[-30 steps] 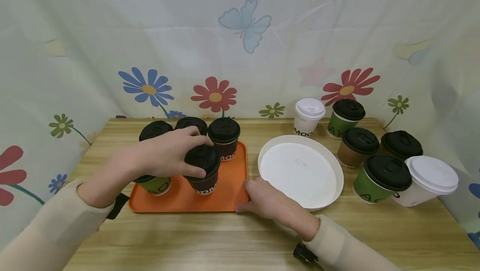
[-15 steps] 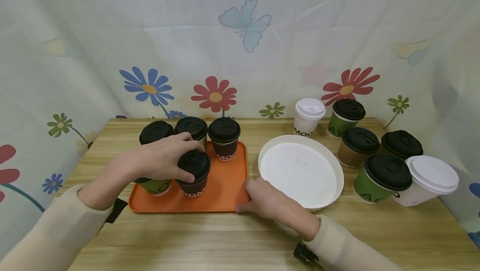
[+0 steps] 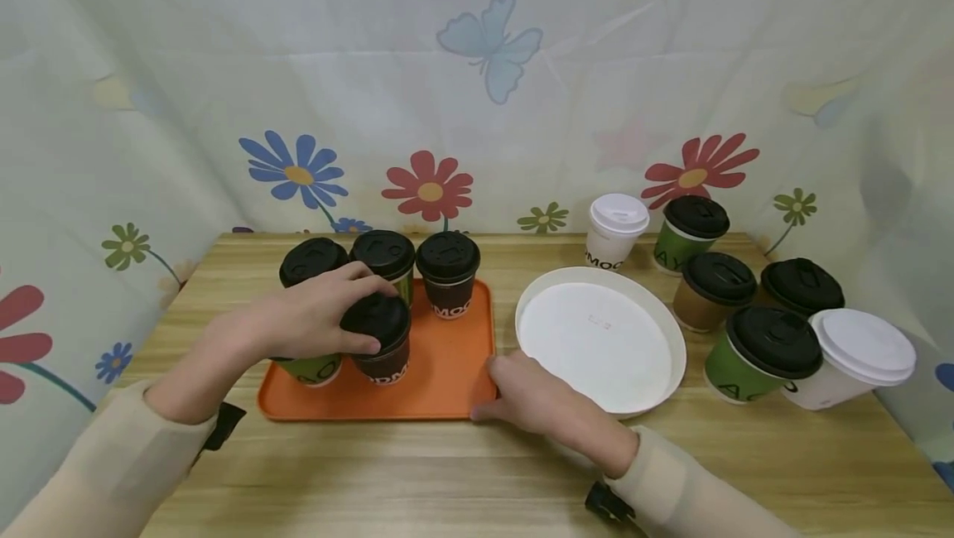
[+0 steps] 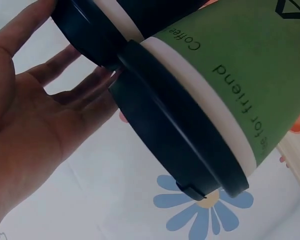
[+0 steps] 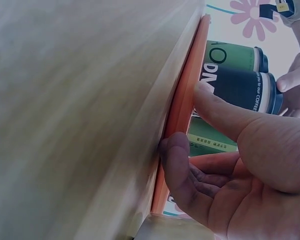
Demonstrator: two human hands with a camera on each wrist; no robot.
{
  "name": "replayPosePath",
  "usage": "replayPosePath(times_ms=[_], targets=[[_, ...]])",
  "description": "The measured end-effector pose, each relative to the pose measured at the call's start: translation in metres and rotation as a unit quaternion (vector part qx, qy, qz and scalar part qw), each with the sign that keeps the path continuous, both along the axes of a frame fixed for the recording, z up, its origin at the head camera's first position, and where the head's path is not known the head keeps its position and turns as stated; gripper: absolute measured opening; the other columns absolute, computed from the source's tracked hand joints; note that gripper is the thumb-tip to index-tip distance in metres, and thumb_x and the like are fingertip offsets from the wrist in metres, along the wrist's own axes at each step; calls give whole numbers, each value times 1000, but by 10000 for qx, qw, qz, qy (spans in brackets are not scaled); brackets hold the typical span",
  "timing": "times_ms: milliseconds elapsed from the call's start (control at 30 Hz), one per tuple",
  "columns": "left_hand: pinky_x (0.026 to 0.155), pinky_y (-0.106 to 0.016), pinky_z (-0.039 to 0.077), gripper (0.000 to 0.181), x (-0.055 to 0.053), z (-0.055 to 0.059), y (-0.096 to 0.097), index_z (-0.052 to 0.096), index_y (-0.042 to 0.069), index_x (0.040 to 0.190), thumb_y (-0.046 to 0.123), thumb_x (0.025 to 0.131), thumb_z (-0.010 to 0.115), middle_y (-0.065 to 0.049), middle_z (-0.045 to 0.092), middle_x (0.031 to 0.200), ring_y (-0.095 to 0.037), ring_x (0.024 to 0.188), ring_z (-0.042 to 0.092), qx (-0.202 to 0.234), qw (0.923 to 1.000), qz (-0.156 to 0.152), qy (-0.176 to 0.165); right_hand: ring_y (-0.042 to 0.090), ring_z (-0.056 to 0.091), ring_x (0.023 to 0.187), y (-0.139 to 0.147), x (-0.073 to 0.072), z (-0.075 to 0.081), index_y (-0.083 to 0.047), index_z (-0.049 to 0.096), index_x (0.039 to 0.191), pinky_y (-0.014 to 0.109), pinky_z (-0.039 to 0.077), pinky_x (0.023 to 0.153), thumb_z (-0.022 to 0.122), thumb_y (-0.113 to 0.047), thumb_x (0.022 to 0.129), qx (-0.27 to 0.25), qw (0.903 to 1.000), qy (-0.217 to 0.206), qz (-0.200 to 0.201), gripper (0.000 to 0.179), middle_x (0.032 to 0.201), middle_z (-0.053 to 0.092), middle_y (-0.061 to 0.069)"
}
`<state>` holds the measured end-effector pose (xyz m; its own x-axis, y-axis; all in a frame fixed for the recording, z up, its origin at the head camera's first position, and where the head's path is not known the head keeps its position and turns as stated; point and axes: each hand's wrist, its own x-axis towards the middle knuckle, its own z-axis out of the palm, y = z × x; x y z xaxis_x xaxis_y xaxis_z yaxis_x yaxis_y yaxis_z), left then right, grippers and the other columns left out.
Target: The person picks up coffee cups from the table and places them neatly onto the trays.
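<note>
Pinching the orange tray (image 3: 450, 372) by its edge, the right hand (image 3: 525, 393) holds on; just beneath the left hand (image 3: 320, 314), the dark cup (image 3: 387, 362) stands gripped, probably light, crushable, and best held by its stiffer black lid (image 3: 382, 319).

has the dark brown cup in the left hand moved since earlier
Yes, the dark brown cup has shifted left along the orange tray, toward its front green cup.
</note>
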<state>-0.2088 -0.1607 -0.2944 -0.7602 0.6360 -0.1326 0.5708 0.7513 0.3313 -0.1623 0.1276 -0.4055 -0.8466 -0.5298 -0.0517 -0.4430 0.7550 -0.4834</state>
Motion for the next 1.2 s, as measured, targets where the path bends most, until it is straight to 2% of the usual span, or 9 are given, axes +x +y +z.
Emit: replayPosePath(times_ms=[167,300,400,500,667,833,1000,1133,1200], targets=[[99,-55,49,63,0,0,-3,57,15,144,42,92,78,-11,50,139,-31,122,55,214,9995,-42,207,12,51,58,1,0,0,-7,61,78,29,44,52,89,-23,82,1,10000,-22,-12,33,66,54,-2],[85,-47,54,57,0,0,-10,61,11,141,39,94,77,-11,54,133,-24,98,61,728,9958,14,564,11,51,58,1,0,0,-6,61,78,29,44,52,89,-23,82,-30,10000,-50,3,33,66,54,-2],[80,-46,54,46,1,-1,-18,65,7,134,30,95,77,-10,59,125,-24,92,61,1226,9874,30,1003,11,51,58,1,0,0,-6,61,78,29,44,52,89,-23,82,-45,10000,-52,9,33,66,54,-2],[88,-51,54,36,1,-2,-26,68,7,126,22,95,78,-10,62,120,-28,106,60,1640,9766,91,1386,11,51,58,1,-1,0,-7,61,78,29,44,52,89,-23,82,-27,10000,-36,5,33,66,54,-3],[84,-49,54,30,2,-4,-42,69,6,123,15,95,76,-10,64,116,-28,103,64,2096,9624,402,1678,11,52,58,1,-1,0,-6,61,79,29,44,52,89,-24,82,7,10000,-46,-11,34,66,54,-2],[89,-53,52,32,3,-6,-57,63,1,131,13,101,68,-16,63,123,-30,106,63,2336,9495,932,1878,12,52,58,0,0,-1,-6,61,79,30,44,52,89,-25,83,78,10000,-30,-38,34,66,54,-2],[93,-62,47,34,-1,-12,-74,59,-3,136,16,108,55,-22,59,128,-38,114,57,2567,9344,1669,1821,12,52,58,0,0,0,-6,61,79,30,44,52,89,-25,82,106,9999,19,-34,34,66,53,-2],[94,-65,41,42,-6,-20,-91,49,-9,142,20,112,43,-30,52,133,-48,120,50,2636,9217,2410,1516,12,51,58,0,0,-1,-6,61,79,29,44,52,89,-25,82,90,9999,61,12,34,66,53,-2],[94,-63,42,46,-10,-26,-99,44,-11,145,22,112,39,-33,49,135,-51,122,48,2583,9203,2660,1248,12,51,58,0,0,-1,-6,61,79,29,44,52,89,-25,83,73,10000,39,22,34,66,53,-2]])
